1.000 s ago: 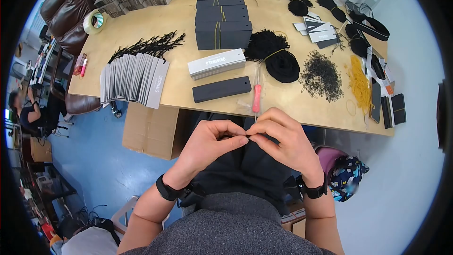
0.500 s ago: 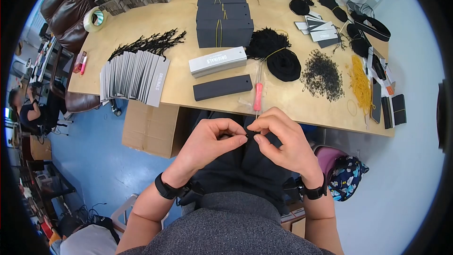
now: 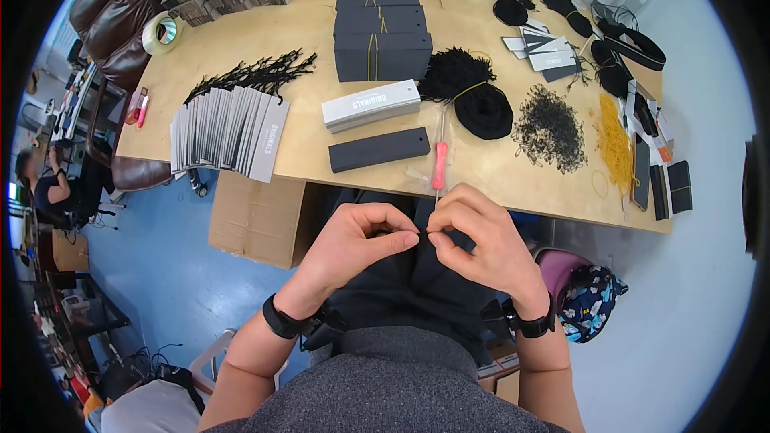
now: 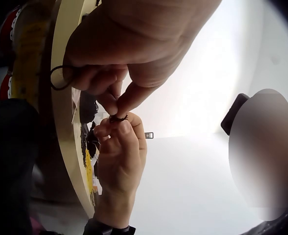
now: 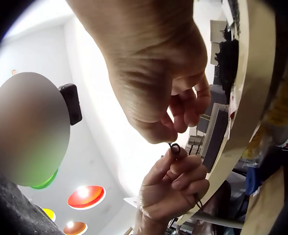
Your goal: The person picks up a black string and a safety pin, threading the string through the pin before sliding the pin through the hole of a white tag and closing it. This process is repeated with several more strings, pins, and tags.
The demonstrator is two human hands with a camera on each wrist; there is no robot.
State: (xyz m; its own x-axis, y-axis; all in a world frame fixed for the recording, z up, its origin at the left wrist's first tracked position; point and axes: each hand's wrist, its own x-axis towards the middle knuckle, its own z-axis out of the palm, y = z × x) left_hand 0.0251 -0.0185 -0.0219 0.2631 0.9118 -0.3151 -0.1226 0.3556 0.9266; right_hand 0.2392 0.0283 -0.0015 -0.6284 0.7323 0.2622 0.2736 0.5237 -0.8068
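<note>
Both hands meet fingertip to fingertip in front of the table's front edge. The left hand point(image 3: 361, 240) pinches a thin black cord point(image 5: 175, 148) between thumb and forefinger, and a loop of the cord point(image 4: 60, 78) hangs out by its curled fingers. Thumb and forefinger of the right hand point(image 3: 481, 236) pinch the cord's other part, where a small curl shows in the right wrist view. Just beyond the hands, a tool with a pink handle point(image 3: 439, 167) lies at the table edge, its thin metal shaft pointing at them.
On the table point(image 3: 321, 192) are fanned grey tags point(image 3: 228, 132), a white tag stack point(image 3: 370, 106), a dark block point(image 3: 378, 149), banded dark stacks point(image 3: 382, 56), black cord bundles point(image 3: 483, 108), small black loops point(image 3: 549, 128) and yellow bands point(image 3: 613, 144). A cardboard box point(image 3: 257, 220) stands below.
The right fingertips parted slightly from the left ones, then came back a little closer with thumb and forefinger together. The left hand has barely moved.
</note>
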